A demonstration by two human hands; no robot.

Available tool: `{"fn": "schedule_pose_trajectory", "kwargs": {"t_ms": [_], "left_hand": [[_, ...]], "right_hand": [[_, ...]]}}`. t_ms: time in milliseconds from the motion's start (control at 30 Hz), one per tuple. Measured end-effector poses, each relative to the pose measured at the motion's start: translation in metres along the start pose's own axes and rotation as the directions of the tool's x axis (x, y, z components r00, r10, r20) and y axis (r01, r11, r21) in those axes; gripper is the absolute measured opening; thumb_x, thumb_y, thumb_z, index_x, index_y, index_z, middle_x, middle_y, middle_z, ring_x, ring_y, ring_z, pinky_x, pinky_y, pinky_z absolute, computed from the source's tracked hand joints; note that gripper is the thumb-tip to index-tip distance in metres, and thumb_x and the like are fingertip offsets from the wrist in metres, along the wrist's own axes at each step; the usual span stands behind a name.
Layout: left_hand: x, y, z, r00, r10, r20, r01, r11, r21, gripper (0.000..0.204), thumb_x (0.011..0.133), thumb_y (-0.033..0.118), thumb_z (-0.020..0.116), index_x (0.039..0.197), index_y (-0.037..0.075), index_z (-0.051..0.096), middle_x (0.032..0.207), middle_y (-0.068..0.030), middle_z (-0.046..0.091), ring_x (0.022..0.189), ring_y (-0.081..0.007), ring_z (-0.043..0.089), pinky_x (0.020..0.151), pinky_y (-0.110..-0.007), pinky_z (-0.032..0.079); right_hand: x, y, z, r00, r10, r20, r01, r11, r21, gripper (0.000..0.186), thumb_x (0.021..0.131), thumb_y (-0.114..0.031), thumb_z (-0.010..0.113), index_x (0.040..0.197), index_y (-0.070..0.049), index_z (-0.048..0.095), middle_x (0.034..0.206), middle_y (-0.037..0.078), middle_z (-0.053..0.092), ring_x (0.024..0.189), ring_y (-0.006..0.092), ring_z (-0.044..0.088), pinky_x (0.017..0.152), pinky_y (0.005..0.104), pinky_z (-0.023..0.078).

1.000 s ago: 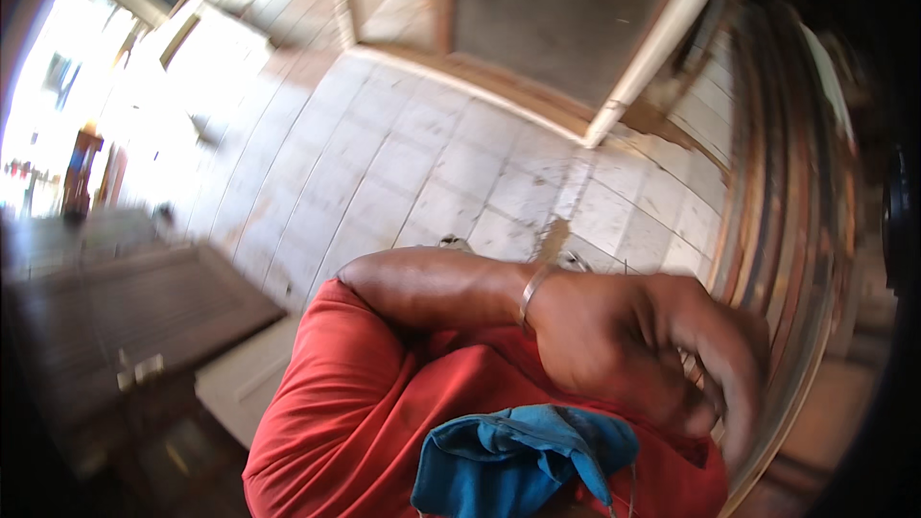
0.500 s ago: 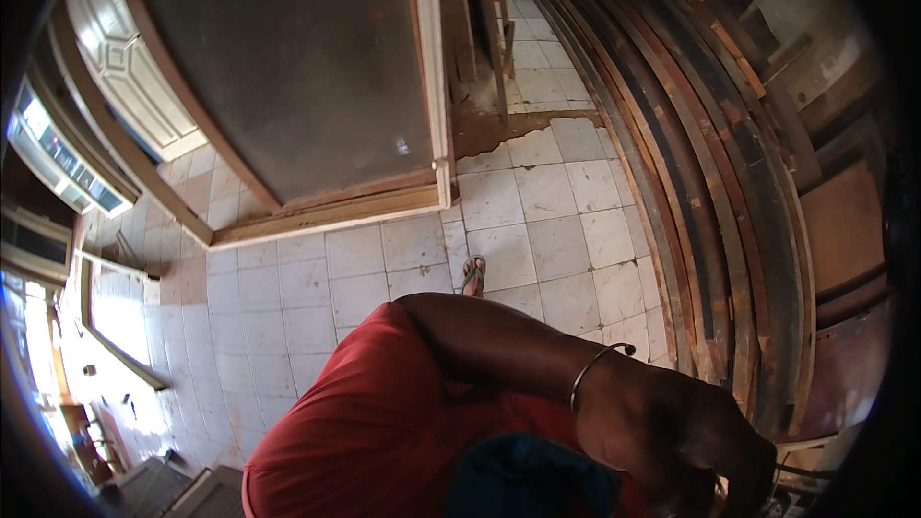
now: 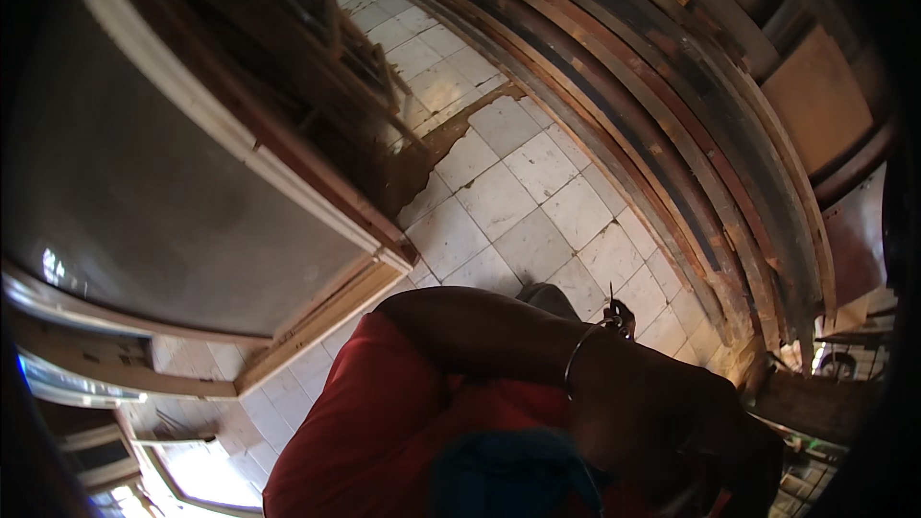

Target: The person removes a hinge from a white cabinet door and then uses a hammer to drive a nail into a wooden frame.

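- Crossing the chest, one bare forearm (image 3: pixel 499 336) runs from the middle of the view down to a hand (image 3: pixel 672 422) at the lower right; which arm it is cannot be told for sure, and the other hand does not show.
- That hand is dark and blurred, so whether its fingers are clenched, loose or around anything cannot be told.
- A thin metal bangle (image 3: pixel 578 357) circles the wrist just above the hand.
- Right under the hand and forearm lies a blue cloth (image 3: pixel 508 475), bunched against a red shirt (image 3: pixel 384 422); the hand looks close to the cloth, but contact cannot be made out.
- The red shirt fills the lower middle of the view, with the forearm lying across it.
- Beyond the arm, a foot in a dark sandal (image 3: pixel 614 312) stands on a floor of pale square tiles (image 3: pixel 518 201), some cracked and stained brown.
- Left of the tiles, a large framed panel (image 3: pixel 173 182) with a pale wooden frame leans or lies near the floor.
- Right of the tiles, a stack of long wooden planks (image 3: pixel 691 125) curves along the edge of the floor, well apart from the hand.
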State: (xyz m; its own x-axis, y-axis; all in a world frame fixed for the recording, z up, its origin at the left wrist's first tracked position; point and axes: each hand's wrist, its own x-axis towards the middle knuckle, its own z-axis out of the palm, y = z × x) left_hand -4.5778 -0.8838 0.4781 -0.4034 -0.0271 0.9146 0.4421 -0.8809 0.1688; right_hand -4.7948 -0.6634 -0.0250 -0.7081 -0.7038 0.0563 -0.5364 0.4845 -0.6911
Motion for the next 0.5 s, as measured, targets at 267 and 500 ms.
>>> {"fn": "schedule_pose_trajectory", "kwargs": {"t_ms": [267,500], "left_hand": [[0.012,0.092,-0.193,0.981,-0.111,0.159,0.067,0.963,0.261,0.018,0.098,0.017,0.060,0.099,0.004,0.071,0.107,-0.0127,0.063,0.107,-0.0281,0.058,0.093,-0.040,0.044],[-0.172,0.226,-0.400,0.149,0.425,-0.893,0.947,0.198,0.252,0.024,0.091,0.005,0.065,0.114,-0.002,0.064,0.119,-0.0138,0.063,0.113,-0.0237,0.060,0.098,-0.036,0.047]], "right_hand": [[0.276,-0.039,0.050,0.968,0.251,0.024,-0.251,0.957,0.145,0.036,0.086,-0.019,0.066,0.119,-0.006,0.064,0.077,0.016,0.067,0.067,0.0275,0.065,0.061,0.0386,0.051],[0.616,-0.140,0.012,0.941,-0.231,-0.246,0.200,0.969,-0.145,0.037,0.083,-0.017,0.060,0.118,-0.005,0.063,0.106,0.027,0.065,0.103,0.0453,0.062,0.087,0.0510,0.050]]}}
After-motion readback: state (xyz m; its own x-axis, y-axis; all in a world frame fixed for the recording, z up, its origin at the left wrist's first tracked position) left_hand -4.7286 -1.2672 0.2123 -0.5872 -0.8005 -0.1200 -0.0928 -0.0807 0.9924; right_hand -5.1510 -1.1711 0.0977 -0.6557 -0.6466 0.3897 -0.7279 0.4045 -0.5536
